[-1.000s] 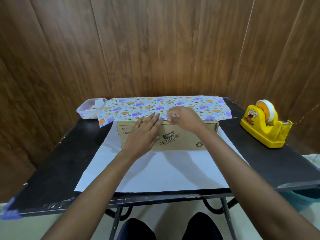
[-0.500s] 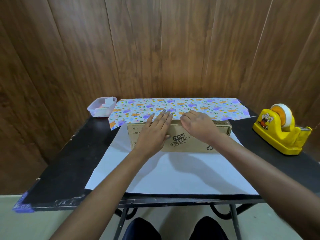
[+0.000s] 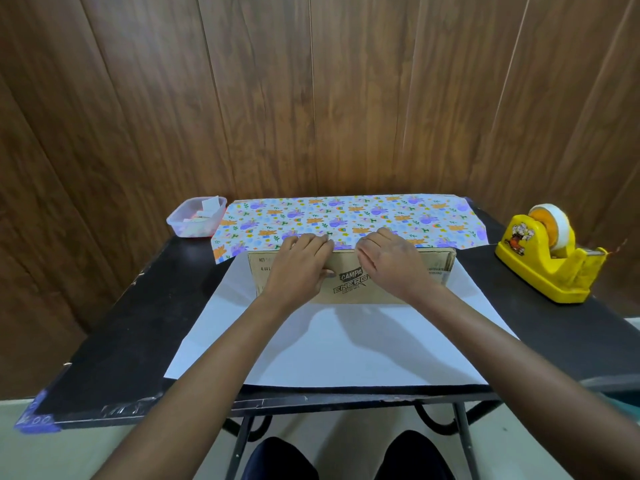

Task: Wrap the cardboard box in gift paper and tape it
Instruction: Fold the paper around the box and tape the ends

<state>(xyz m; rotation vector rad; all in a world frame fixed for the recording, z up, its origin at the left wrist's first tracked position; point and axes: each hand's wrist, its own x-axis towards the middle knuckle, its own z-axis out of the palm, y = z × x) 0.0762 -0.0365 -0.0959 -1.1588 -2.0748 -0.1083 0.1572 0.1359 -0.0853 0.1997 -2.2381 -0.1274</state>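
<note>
A brown cardboard box (image 3: 349, 284) with black print lies on the gift paper in the middle of the black table. The paper's white underside (image 3: 332, 351) spreads toward me; its far flap with the colourful print (image 3: 349, 216) is folded over the box top. My left hand (image 3: 299, 268) and my right hand (image 3: 391, 265) rest side by side on the box's near top edge, fingers curled onto the edge of the printed flap and pressing it down. The hands hide part of the box front.
A yellow tape dispenser (image 3: 550, 261) with a white roll stands at the right of the black table (image 3: 114, 341). A clear plastic tub (image 3: 195, 221) with paper scraps sits at the back left. A wood-panelled wall rises right behind the table.
My left hand's fingers, flat and stretched before, have curled onto the flap's edge. Both hands now sit closer together at the box's top edge. The head view shifted and came nearer.
</note>
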